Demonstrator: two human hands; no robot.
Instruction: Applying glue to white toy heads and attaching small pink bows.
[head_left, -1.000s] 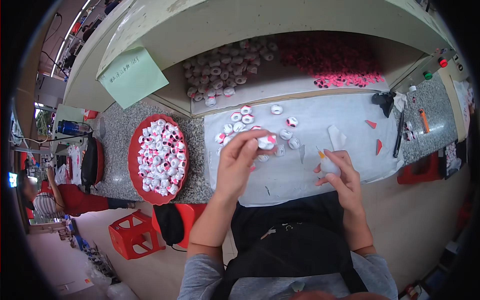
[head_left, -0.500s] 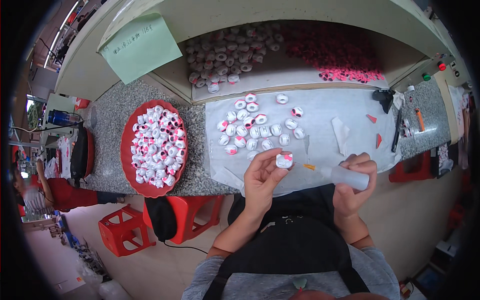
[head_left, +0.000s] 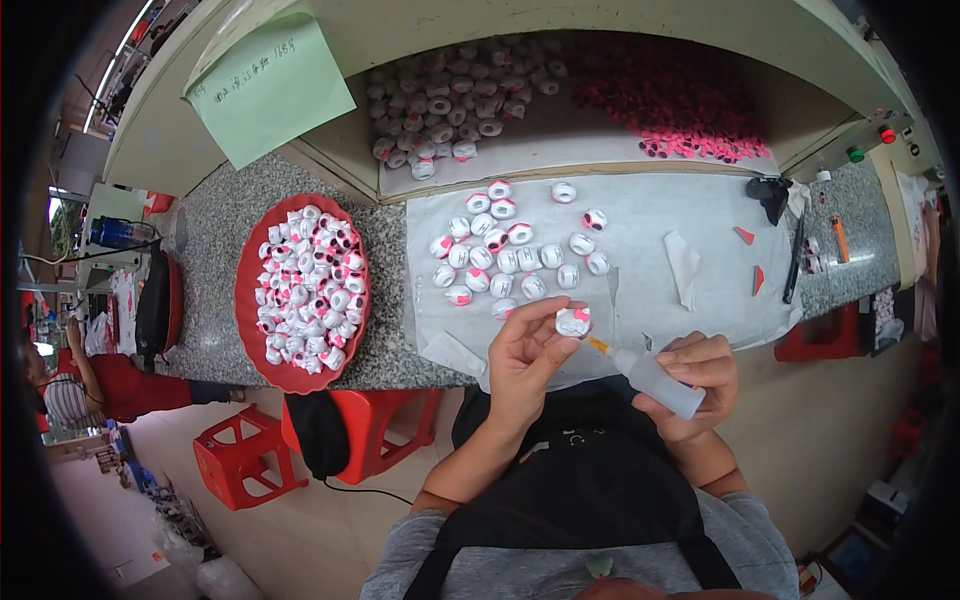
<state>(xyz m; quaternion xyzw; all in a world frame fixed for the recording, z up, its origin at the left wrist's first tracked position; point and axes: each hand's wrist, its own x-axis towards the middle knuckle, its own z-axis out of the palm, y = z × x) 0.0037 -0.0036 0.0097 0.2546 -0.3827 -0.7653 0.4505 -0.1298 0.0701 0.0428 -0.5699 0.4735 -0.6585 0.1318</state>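
Pinched in the fingers of my left hand (head_left: 527, 358) is a small white and pink piece (head_left: 573, 321), rounded and hollow-looking. My right hand (head_left: 692, 388) is closed around a translucent squeeze bottle (head_left: 660, 382) with a thin orange tip (head_left: 598, 345). That tip points at the lower right of the held piece, very close to it; whether they touch I cannot tell. Beyond my hands, several similar white pieces (head_left: 529, 257) lie loose on a white sheet (head_left: 640, 215), some with pink and dark patches.
A red scalloped tray (head_left: 245, 330) heaped with like pieces stands at left on the speckled counter (head_left: 210, 230). The shelf behind holds white pieces (head_left: 440, 105) and small pink parts (head_left: 700, 148). Paper scraps (head_left: 683, 270), a black stick-like tool (head_left: 794, 262) and an orange tool (head_left: 840, 240) lie at right.
My right hand has moved left with the bottle, bringing the orange tip close to the held piece. The bottle is tilted more steeply. My left hand has barely moved.
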